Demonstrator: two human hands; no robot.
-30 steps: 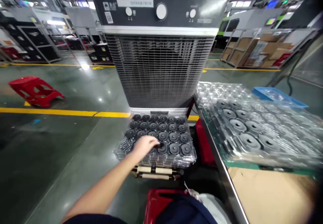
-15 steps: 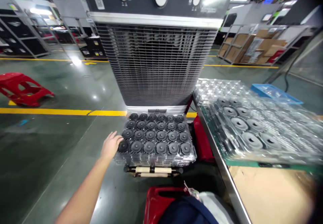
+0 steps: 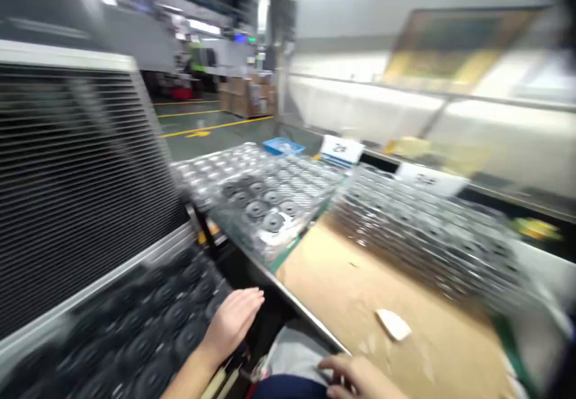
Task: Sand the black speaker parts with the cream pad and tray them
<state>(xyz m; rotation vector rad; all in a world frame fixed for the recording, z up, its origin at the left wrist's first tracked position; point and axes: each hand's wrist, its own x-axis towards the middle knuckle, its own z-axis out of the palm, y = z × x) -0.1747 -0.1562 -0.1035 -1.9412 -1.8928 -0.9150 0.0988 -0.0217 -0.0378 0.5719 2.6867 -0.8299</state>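
Blk rnd parts [image 3: 141, 346] in rows, lwr-L

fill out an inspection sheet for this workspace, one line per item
surface: brown board on the bench, green strip along part of its edge
job's things: dark round parts at lower left, blurred; clear trays on the bench, some round parts in them
clutter: white scrap on the board
grip: left hand beside the dark parts, fingers extended; right hand near grey cloth, any hold unclear
cables: nothing seen
surroundings: slatted machine at left, stacked boxes behind
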